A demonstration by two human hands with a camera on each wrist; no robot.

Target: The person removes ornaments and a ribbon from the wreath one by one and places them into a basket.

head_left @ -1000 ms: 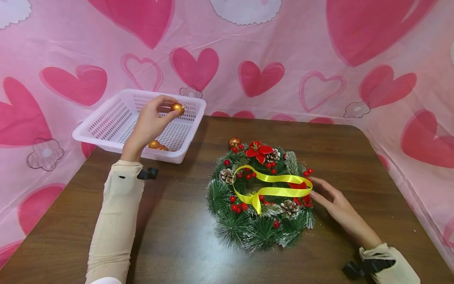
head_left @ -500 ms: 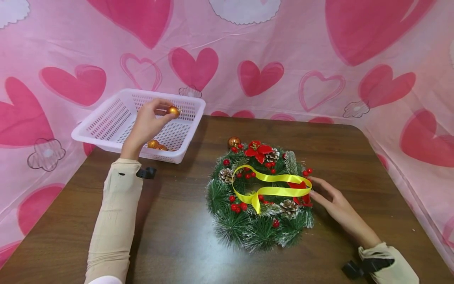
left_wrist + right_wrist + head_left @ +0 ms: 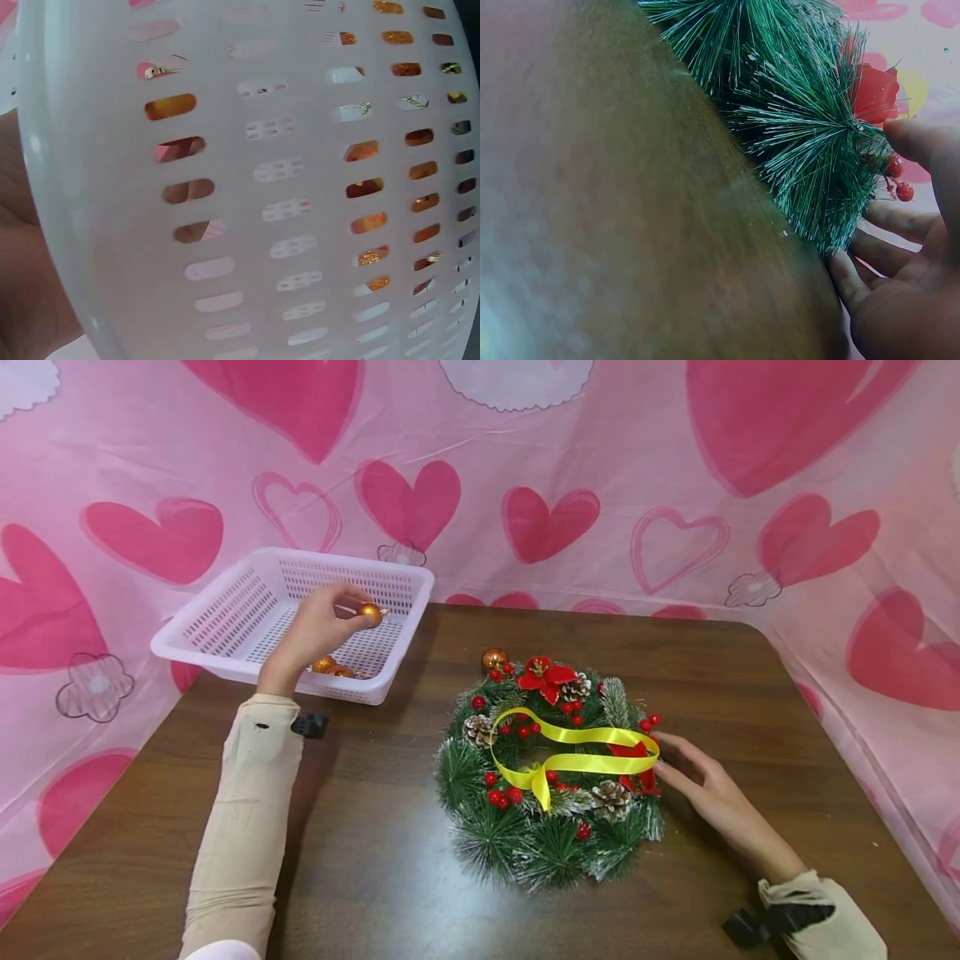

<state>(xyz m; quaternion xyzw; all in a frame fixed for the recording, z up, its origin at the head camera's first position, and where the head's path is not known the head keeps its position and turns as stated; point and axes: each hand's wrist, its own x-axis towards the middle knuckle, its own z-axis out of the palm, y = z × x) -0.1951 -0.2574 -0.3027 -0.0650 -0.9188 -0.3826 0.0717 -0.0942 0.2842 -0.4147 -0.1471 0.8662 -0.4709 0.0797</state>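
Over the white plastic basket (image 3: pixel 202 647), my left hand (image 3: pixel 318 625) pinches a small golden Christmas ball (image 3: pixel 369 614) between thumb and fingertips. Its silvery cap points right. A few more orange-gold balls (image 3: pixel 330 667) lie inside by the near wall, and parts of them show through the slots in the left wrist view. My right hand (image 3: pixel 712 793) touches the right edge of a green Christmas wreath (image 3: pixel 491 835) with extended fingers and thumb. The wreath lies flat, trimmed with red poinsettias, berries and pinecones. A yellow ribbon loop (image 3: pixel 600 765) lies across it.
One shiny copper ball (image 3: pixel 495 660) sits at the wreath's far left edge. Everything stands on a dark wooden table (image 3: pixel 375 843). A pink cloth with hearts (image 3: pixel 480 460) hangs behind the table and along its sides.
My left hand has lowered slightly into the basket with the golden Christmas ball still pinched. The right hand and the wreath have not visibly moved.
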